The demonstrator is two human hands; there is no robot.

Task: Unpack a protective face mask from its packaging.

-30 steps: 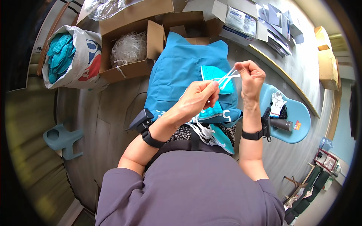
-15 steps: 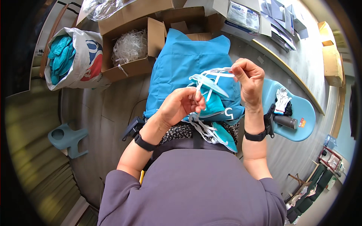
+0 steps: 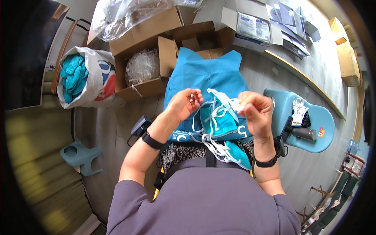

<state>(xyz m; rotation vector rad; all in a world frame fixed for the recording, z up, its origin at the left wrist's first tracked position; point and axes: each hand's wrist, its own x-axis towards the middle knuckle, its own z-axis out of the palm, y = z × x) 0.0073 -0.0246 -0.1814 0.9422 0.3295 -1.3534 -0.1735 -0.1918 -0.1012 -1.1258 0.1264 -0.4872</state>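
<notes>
A blue apron [image 3: 207, 70] spreads over my lap, and teal fabric pieces with white straps [image 3: 221, 119] lie on it in a loose tangle. My right hand [image 3: 256, 111] pinches a bunched part of the white straps [image 3: 235, 104] at the right of this pile. Up and to the left of the pile is my left hand [image 3: 184, 103], its fingers curled in; a small whitish and dark spot shows among them, too small to name. Another teal piece [image 3: 239, 154] hangs near my waist, with straps trailing beside it.
A cardboard box [image 3: 145, 92] holding tangled clear-white strands stands ahead on the left, beside a white bag [image 3: 94, 82] of teal cloth. At right, a blue stool [image 3: 325, 113] bears white gloves [image 3: 299, 111] and a dark cylinder [image 3: 304, 133]. Another stool [image 3: 80, 154] stands left.
My right hand has come down and toward the pile, still pinching the straps. My left hand has drawn away from the straps, up and left. The whole view has shifted slightly.
</notes>
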